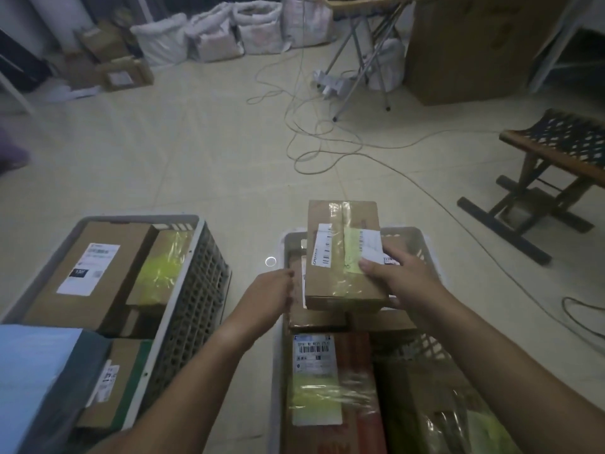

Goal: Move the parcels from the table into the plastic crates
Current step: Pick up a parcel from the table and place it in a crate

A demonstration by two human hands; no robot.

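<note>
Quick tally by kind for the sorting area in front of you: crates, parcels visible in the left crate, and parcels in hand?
Plastic crates: 2, the left crate and the right crate
Parcels visible in the left crate: 5
Parcels in hand: 1, a taped box gripped by the right hand over the right crate; the left hand is beside it
Total: 8

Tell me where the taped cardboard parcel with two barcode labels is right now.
The taped parcel is centre-right, held by the right hand over the right crate, above parcels already inside; the left hand is beside it.
</note>
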